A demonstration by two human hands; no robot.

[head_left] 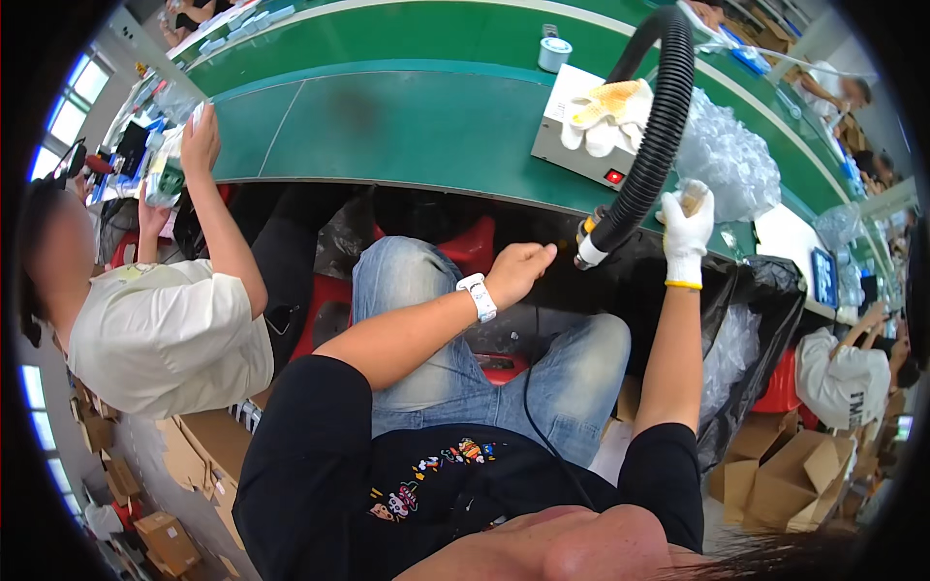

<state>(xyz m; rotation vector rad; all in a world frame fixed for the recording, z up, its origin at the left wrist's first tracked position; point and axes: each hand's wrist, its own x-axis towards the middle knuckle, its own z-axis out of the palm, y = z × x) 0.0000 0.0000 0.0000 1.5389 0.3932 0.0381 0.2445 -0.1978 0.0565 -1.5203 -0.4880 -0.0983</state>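
My left hand (521, 270) is bare, with a white watch (478, 297) on the wrist. Its fingers are curled together above my lap, left of the nozzle (587, 256); what they hold, if anything, is too small to make out. A thick black corrugated hose (663, 116) arches down to that nozzle, from a grey box (570, 121) on the bench. My right hand (689, 221) wears a white glove with a yellow cuff and is closed by the bench edge, beside clear plastic pieces (728, 160). Whatever lies inside its fingers cannot be told.
Spare gloves (610, 114) lie on the box, near a small white tub (554, 55). The green bench (387, 131) runs across. A black bag (741, 320) with clear plastic hangs at my right. A co-worker (165, 329) sits at my left; cardboard boxes (790, 470) stand behind.
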